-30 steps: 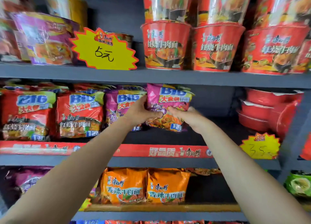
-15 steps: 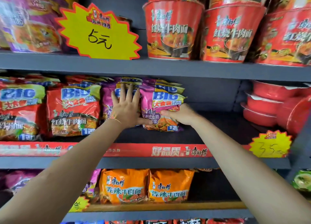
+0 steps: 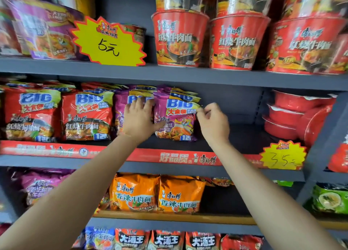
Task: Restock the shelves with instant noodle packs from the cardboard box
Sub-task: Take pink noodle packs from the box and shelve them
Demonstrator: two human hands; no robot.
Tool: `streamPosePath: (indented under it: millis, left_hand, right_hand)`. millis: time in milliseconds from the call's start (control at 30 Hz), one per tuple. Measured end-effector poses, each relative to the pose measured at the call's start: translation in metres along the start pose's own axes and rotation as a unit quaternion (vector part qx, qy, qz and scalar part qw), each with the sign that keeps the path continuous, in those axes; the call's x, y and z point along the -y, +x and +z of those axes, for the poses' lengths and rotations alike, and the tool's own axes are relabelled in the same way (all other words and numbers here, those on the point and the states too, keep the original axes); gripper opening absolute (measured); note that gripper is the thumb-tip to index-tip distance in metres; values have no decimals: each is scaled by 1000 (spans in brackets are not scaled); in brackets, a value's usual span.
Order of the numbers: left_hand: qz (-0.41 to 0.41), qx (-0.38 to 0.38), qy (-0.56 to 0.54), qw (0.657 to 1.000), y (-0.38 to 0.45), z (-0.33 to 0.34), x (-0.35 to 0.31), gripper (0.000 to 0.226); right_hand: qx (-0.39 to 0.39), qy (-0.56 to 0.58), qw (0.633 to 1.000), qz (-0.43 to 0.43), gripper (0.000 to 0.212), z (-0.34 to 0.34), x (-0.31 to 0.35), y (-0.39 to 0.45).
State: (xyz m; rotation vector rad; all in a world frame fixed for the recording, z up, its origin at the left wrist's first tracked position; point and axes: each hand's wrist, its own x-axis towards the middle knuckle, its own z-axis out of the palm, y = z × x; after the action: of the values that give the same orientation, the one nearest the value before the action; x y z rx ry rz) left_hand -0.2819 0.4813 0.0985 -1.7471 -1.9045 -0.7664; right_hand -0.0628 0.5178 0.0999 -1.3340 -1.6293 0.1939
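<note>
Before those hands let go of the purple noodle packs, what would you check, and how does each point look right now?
1. Front purple pack upright on the middle shelf: ok.
2. Left hand flat against the neighbouring purple pack: ok.
3. Right hand fingers at the front pack's right edge; real pinch: cannot tell.
4. Space right of the pack: ok.
5. Packs aligned with the red packs: ok.
6. Cardboard box in reach: cannot tell, out of view.

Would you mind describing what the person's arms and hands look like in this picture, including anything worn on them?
Both forearms are bare to the picture's lower edge, with no sleeves in view. The left hand and right hand wear no gloves, and no rings or watch show. A thin pale line crosses the left wrist; it may be a fine thread or band, but it is too small to tell.
</note>
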Motion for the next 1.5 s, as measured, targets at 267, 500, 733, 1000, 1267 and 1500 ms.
streamPosePath:
  millis: [267, 500, 733, 1000, 1267, 1500]
  left_hand:
    - [-43, -85, -142, 985, -133, -50, 39, 25]
    - [-313, 47, -32, 948, -318, -108, 190, 51]
    - [-567, -18, 95, 818, -540, -210, 330, 34]
    - [-722, -35, 185, 665, -766, -272, 438, 37]
    - [-849, -10, 187, 494, -859, -301, 453, 24]
    - [-891, 39, 184, 413, -894, -315, 475, 28]
  right_hand:
    - [165, 202, 936, -236, 21, 48, 58, -118]
    - [428, 138, 839, -305, 25, 174, 152, -240]
    - [584, 142, 658, -453, 23, 278, 326, -438]
    - [716, 131, 439, -528, 26, 363, 483, -697]
    - [783, 97, 319, -525, 22, 396, 538, -867]
    - [816, -104, 294, -487, 24, 429, 555, -994]
